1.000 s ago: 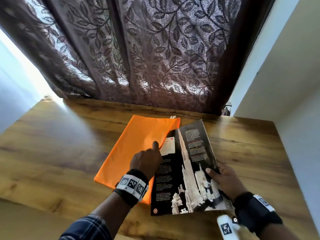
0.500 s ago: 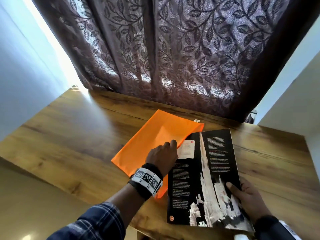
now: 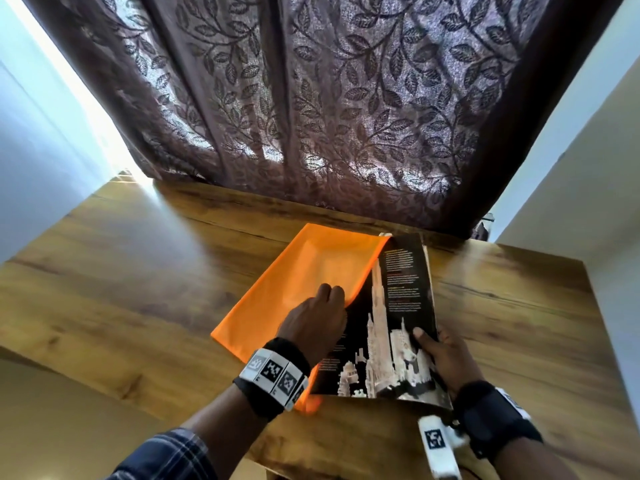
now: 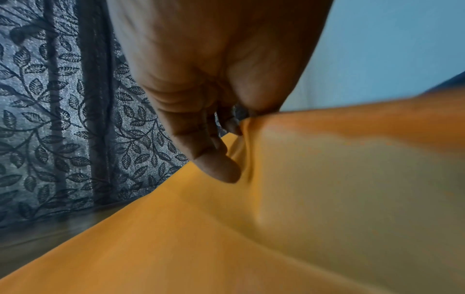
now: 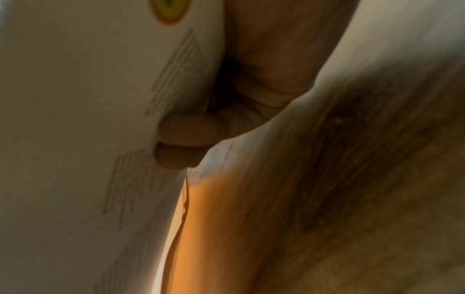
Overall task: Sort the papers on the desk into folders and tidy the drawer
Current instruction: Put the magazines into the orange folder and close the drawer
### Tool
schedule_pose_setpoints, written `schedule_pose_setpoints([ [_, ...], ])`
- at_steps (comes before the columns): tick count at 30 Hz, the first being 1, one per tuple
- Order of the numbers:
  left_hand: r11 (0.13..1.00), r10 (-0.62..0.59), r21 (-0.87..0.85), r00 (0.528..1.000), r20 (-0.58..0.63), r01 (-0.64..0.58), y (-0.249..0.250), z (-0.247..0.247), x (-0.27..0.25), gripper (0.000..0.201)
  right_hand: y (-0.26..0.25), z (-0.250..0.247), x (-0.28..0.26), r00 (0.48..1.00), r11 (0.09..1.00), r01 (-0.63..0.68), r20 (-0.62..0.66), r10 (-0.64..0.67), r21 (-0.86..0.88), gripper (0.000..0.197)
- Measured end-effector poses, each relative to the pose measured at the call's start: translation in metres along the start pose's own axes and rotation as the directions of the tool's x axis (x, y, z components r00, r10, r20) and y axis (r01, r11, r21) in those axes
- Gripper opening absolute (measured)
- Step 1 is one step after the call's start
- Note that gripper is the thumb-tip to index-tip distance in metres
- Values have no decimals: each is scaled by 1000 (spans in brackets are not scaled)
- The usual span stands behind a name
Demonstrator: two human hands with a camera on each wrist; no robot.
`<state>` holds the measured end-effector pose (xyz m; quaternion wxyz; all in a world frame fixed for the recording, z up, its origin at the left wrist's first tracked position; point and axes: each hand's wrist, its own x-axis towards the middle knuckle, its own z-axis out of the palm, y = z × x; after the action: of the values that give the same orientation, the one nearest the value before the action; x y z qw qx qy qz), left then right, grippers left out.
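L hand (image 3: 313, 323) now pinches the orange folder (image 3: 304, 271) flap up (was flat); R hand (image 3: 446, 358) grips the brochure (image 3: 398, 306), prob. sliding it inside.

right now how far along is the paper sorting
Early, by the look of it. Nothing looks fully filed yet. In hand: the left hand pinches up the edge of the orange folder while the right hand holds the black magazine, partly tucked under that lifted flap. Left: getting the magazine fully in and closing the folder. No drawer is in view, so its state cannot be told.
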<state>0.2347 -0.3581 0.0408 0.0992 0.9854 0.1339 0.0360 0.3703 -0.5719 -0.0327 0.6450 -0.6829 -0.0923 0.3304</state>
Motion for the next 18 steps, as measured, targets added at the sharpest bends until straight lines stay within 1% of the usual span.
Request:
schedule_pose_setpoints([
  [1, 999, -41, -10, 999, 31, 41, -1, -2, -1, 10, 1, -2, 2, 1000, 1000, -5, -11, 5, 21, 19],
  [3, 993, -113, -11, 989, 100, 114, -5, -5, -5, 22, 2, -4, 5, 999, 1000, 5, -32, -4, 31, 18],
  [4, 992, -128, 3, 984, 126, 129, -7, -5, -7, 27, 0, -3, 5, 999, 1000, 18, -46, -17, 19, 17],
  [7, 995, -96, 52, 982, 162, 88, -1, -8, -10, 38, 2, 5, 6, 995, 996, 73, -66, -76, -45, 14],
  [10, 997, -33, 69, 986, 164, 22, 11, -8, -11, 36, 7, 14, 11, 988, 990, 99, -110, -110, -96, 15],
  [13, 995, 7, 93, 986, 165, -23, 23, -9, -11, 31, 8, 25, 15, 986, 997, 69, -151, -73, -29, 20],
  [16, 990, 5, 136, 986, 169, -29, 29, -9, -9, 38, 5, 43, 12, 992, 999, 37, -125, -34, 19, 24],
  [18, 987, -21, 159, 986, 164, -5, 30, -8, -7, 44, 5, 54, 4, 998, 1000, 18, -58, -17, 10, 26],
])
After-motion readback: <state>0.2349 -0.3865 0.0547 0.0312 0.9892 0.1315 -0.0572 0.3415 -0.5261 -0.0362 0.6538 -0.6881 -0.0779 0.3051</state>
